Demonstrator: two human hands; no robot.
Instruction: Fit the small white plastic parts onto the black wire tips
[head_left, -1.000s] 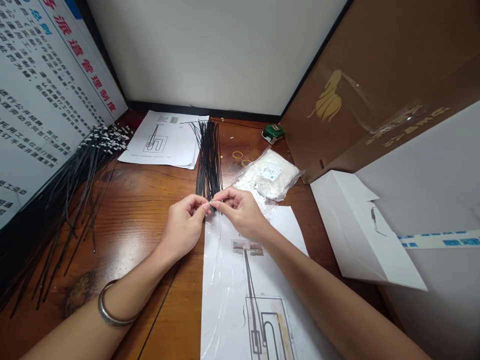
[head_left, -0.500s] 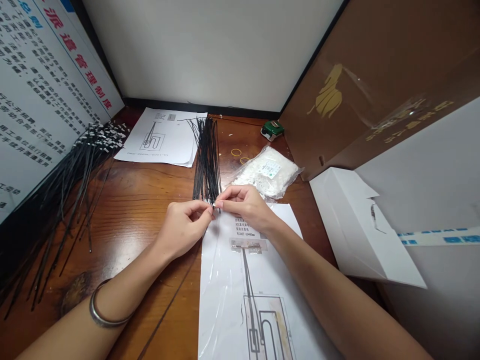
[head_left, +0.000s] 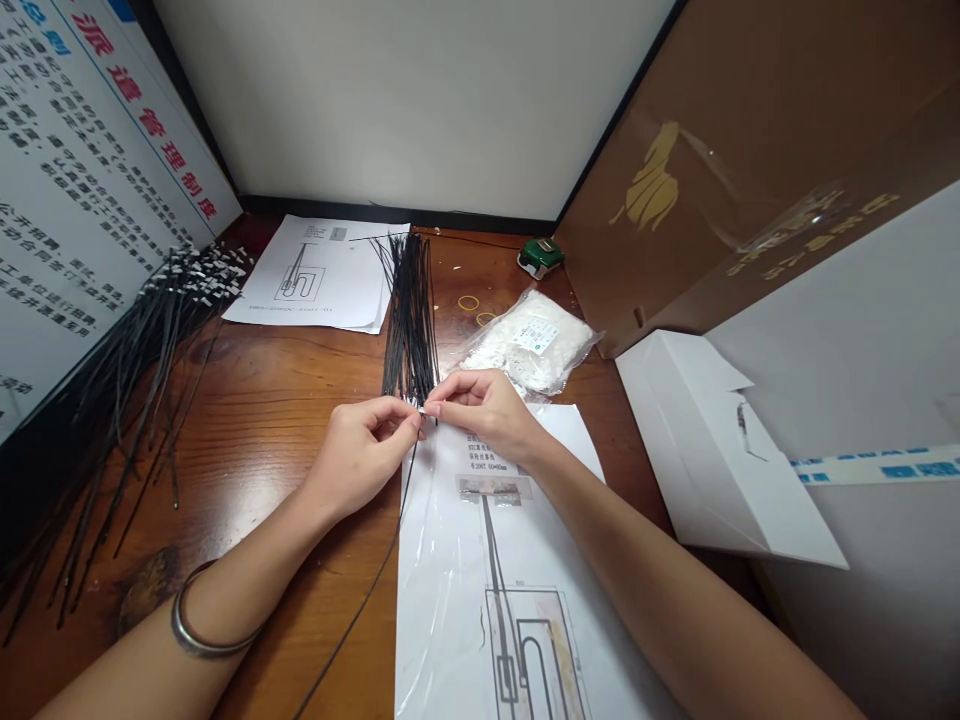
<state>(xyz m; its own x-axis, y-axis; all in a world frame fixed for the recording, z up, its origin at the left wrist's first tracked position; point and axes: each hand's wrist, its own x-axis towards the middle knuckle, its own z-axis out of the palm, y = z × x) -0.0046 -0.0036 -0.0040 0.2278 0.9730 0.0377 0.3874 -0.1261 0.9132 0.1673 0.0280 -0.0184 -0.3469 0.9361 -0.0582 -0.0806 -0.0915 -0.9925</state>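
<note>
While the left hand [head_left: 367, 450] is pinching a black wire [head_left: 367, 598], cut off below, the right hand [head_left: 484, 415] is gripping a tiny white piece [head_left: 422, 410] beside it, whose shape this grip is mostly hiding.

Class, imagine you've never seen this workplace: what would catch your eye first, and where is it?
First, the left hand and right hand, fingertips close together at centre around a small white piece, with one black wire running toward the viewer. Just beyond them lies a bundle of black wires; at left, a spray of white-tipped wires lies beside a printed board.
</note>
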